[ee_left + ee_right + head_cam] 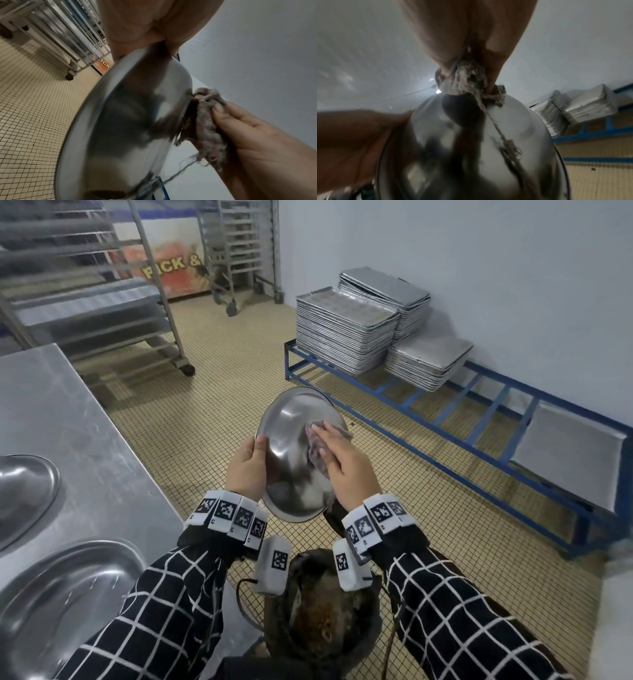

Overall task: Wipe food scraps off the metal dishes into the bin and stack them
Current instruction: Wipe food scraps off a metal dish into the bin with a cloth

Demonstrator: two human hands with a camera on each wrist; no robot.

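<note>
An oval metal dish [291, 440] is held tilted above the bin [376, 635], its domed outer side towards me. My left hand [248, 470] grips the dish's left rim, thumb on top. My right hand [339, 460] holds a grey frayed rag [317, 440] against the dish's base, fingers laid over it. In the left wrist view the rag [205, 121] sits bunched between the right hand [257, 142] and the dish [128, 121]. In the right wrist view the rag [465, 81] is pinched between thumb and fingers, threads trailing over the dish [471, 155].
Two more metal dishes [20, 491] [68, 587] lie on the steel table [68, 412] at my left. The bin holds brown scraps. Stacks of flat trays [346, 333] rest on a low blue rack [479, 405] by the wall. Wheeled tray trolleys [102, 302] stand behind.
</note>
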